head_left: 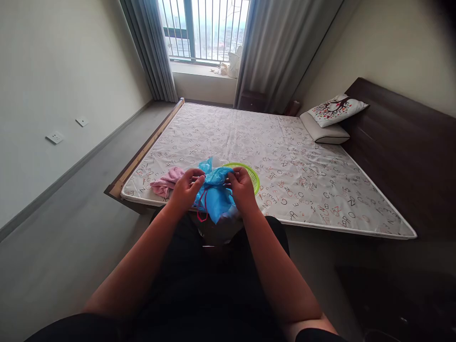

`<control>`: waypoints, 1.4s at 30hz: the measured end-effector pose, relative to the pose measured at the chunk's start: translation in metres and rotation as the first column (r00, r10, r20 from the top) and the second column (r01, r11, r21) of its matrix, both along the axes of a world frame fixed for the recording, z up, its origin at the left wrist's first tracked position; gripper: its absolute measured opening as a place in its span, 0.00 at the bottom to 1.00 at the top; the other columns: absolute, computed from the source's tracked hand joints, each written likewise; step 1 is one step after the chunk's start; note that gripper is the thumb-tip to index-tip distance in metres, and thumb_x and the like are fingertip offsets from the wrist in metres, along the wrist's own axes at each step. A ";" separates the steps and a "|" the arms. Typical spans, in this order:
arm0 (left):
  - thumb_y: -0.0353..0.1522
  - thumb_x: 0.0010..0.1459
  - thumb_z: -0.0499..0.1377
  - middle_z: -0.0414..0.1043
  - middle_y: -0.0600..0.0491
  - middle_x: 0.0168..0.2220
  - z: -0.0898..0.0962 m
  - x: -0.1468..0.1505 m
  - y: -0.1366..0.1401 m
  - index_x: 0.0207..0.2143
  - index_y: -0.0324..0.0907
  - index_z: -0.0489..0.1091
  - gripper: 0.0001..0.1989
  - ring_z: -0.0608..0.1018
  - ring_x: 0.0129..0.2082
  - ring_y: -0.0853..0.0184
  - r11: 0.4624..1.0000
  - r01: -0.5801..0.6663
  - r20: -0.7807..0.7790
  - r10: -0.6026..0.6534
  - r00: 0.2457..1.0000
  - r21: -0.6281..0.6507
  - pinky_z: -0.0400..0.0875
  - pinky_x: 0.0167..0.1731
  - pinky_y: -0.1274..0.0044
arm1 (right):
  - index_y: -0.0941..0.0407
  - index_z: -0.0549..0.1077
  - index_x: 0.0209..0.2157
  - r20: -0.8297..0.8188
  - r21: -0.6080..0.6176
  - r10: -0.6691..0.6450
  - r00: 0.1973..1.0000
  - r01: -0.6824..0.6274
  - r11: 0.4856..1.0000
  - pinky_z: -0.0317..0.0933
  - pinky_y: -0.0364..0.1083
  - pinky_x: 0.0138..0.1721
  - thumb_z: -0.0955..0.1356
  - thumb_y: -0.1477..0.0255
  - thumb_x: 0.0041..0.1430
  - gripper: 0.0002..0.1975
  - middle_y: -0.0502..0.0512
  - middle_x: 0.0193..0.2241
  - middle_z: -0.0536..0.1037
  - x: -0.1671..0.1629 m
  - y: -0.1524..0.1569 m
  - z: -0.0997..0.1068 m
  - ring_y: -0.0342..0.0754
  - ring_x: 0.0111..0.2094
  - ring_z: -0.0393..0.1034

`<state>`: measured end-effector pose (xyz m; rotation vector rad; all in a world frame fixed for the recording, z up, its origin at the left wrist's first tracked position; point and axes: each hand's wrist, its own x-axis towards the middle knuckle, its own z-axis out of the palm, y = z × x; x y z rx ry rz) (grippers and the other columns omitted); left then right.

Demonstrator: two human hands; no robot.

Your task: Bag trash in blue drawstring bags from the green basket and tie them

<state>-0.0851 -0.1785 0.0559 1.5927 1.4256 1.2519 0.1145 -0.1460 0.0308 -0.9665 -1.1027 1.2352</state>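
Observation:
A crumpled blue plastic bag (218,202) with a red string (202,214) hangs at the near edge of the mattress, in front of my body. My left hand (185,189) is curled at the bag's left side, thumb and fingers pinching its gathered upper part. On the opposite side, my right hand (242,187) pinches the same gathered blue plastic between thumb and fingers. A pink towel (167,181) lies bunched on the mattress beside my left hand. Behind my right hand is a green mesh basket (255,178), partly covered by the bag and hand.
The patterned mattress (285,166) rests on a dark wooden bed frame (116,187). Two pillows, one with a tree print (337,110), lie by the headboard (402,142). Grey curtains (278,47) flank a barred window (210,31). Grey floor (71,247) runs along the left wall.

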 end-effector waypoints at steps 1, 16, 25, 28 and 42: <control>0.48 0.61 0.64 0.81 0.48 0.45 0.004 0.002 0.000 0.47 0.43 0.76 0.21 0.82 0.44 0.59 1.000 0.002 -0.021 -0.002 1.000 0.005 0.77 0.45 0.70 | 0.51 0.69 0.40 0.051 0.030 -0.007 0.999 0.005 1.000 0.71 0.47 0.37 0.74 0.55 0.60 0.17 0.47 0.33 0.76 -0.001 -0.001 0.000 0.45 0.33 0.74; 0.47 0.58 0.66 0.72 0.55 0.28 -0.023 0.013 0.012 0.33 0.41 0.76 0.18 0.72 0.29 0.68 0.998 -0.059 0.168 0.060 0.984 -0.012 0.68 0.32 0.75 | 0.52 0.74 0.34 0.455 0.055 0.134 0.881 -0.178 0.982 0.63 0.49 0.39 0.73 0.56 0.60 0.14 0.50 0.31 0.76 -0.007 -0.018 -0.003 0.48 0.33 0.69; 0.41 0.62 0.65 0.68 0.58 0.25 -0.044 -0.034 0.036 0.40 0.44 0.69 0.12 0.74 0.24 0.67 0.918 -0.305 0.464 0.392 0.794 -0.254 0.69 0.27 0.77 | 0.52 0.71 0.34 0.334 0.162 -0.271 0.903 0.229 0.960 0.66 0.50 0.41 0.71 0.53 0.60 0.16 0.50 0.32 0.74 0.029 0.006 -0.014 0.48 0.35 0.68; 0.34 0.59 0.66 0.78 0.47 0.41 -0.048 -0.033 0.033 0.47 0.43 0.70 0.14 0.82 0.42 0.61 0.912 -0.387 0.254 0.409 0.877 -0.134 0.77 0.43 0.70 | 0.51 0.70 0.37 0.253 0.124 -0.198 0.947 0.171 0.977 0.70 0.50 0.40 0.71 0.52 0.61 0.17 0.50 0.34 0.73 0.026 0.006 -0.017 0.49 0.37 0.71; 0.42 0.62 0.63 0.77 0.53 0.29 -0.031 -0.017 0.027 0.37 0.43 0.78 0.12 0.74 0.30 0.64 0.991 -0.133 -0.097 0.130 0.987 -0.022 0.66 0.33 0.73 | 0.50 0.64 0.37 0.039 0.013 -0.181 0.983 0.181 0.983 0.61 0.44 0.35 0.73 0.54 0.57 0.19 0.44 0.30 0.67 0.019 0.002 -0.017 0.43 0.31 0.63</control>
